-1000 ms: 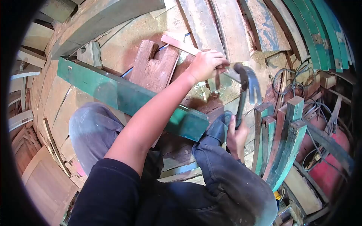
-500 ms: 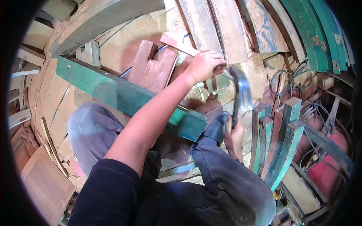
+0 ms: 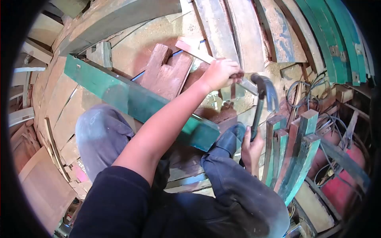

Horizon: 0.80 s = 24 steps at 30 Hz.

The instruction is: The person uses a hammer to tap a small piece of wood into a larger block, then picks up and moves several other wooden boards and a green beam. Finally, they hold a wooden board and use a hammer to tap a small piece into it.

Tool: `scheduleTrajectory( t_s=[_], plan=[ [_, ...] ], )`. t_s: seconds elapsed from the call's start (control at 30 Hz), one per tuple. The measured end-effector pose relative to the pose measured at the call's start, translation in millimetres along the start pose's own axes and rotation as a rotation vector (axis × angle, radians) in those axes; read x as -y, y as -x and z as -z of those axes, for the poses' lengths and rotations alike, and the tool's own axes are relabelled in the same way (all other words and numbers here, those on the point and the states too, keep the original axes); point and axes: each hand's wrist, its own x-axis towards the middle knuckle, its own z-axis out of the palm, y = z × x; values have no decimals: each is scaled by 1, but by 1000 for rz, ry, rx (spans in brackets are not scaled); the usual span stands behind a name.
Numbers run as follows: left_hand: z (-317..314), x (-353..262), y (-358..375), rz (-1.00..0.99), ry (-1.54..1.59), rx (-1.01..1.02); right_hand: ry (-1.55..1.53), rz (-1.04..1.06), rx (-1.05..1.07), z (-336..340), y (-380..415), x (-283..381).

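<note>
In the head view, the left hand (image 3: 220, 74) grips a narrow strip (image 3: 195, 50) beyond the green beam (image 3: 131, 97); the right hand's fingers close around a hammer (image 3: 258, 113), its head near the strip's end. Light, square taps with fingertips well back seem wisest; upright posts (image 3: 298, 166) beside the right hand (image 3: 251, 148) narrow the swing.

No readable text or labels anywhere

- Wooden strip (image 3: 194, 49): partly covered by left hand (image 3: 224, 74)
- Hammer (image 3: 262, 93): head blurred
- Green beam (image 3: 133, 97): partly behind forearm (image 3: 158, 127)
- Green planks (image 3: 325, 39): cut off above
</note>
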Motion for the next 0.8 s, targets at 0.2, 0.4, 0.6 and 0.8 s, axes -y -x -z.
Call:
scheduleTrajectory(
  t_s=[0.2,0.4,0.6,0.8],
  plan=[
    [-1,-3,-6,12,-28,12,116,97,28,-7,-9,-2],
    [-1,-3,0,59,-12,41,80,99,-3,-5,1,5],
    [-1,-3,-4,30,-43,38,141,91,-14,1,-6,3],
    [-3,0,-2,37,-54,61,76,143,-7,-9,-12,-7]
  ],
)
